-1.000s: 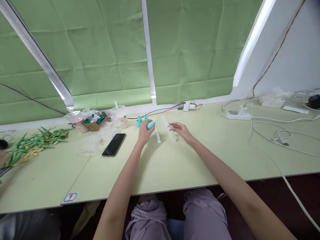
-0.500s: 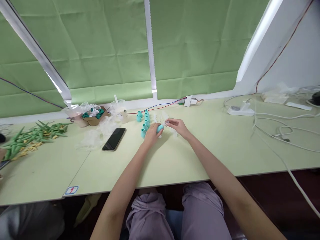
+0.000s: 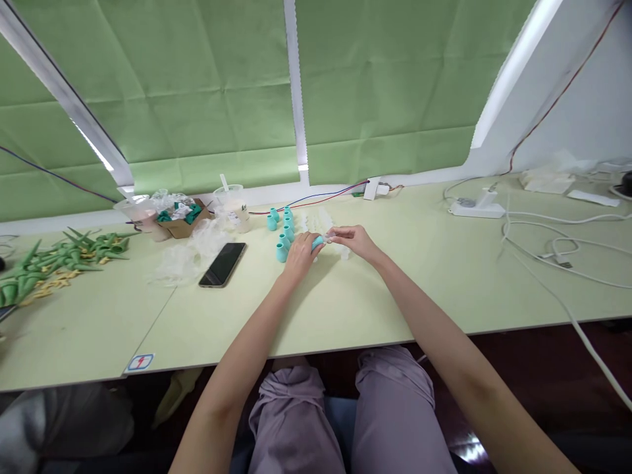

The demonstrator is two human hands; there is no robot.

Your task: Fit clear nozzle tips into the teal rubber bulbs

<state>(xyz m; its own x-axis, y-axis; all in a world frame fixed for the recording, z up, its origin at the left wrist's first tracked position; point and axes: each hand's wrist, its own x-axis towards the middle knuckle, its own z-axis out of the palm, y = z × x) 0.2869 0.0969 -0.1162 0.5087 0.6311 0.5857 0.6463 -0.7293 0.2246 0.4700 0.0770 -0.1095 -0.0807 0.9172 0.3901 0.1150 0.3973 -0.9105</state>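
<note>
My left hand is closed round a turquoise hollow piece, which lies on its side with one end toward the right. Against that end, my right hand pinches a small clear piece; its exact shape is too small to make out. Just left of my left hand, several matching turquoise pieces stand upright in a line on the table. Behind and under my hands lie several small translucent white pieces, partly hidden by my fingers.
A phone and crumpled clear plastic lie to the left. Behind them stand a cardboard box and plastic cups. Green pointed parts are heaped far left. A power strip with white cables sits at right.
My right hand has brought the clear piece up against the end of the turquoise piece in my left hand. The view has tilted slightly downward.
</note>
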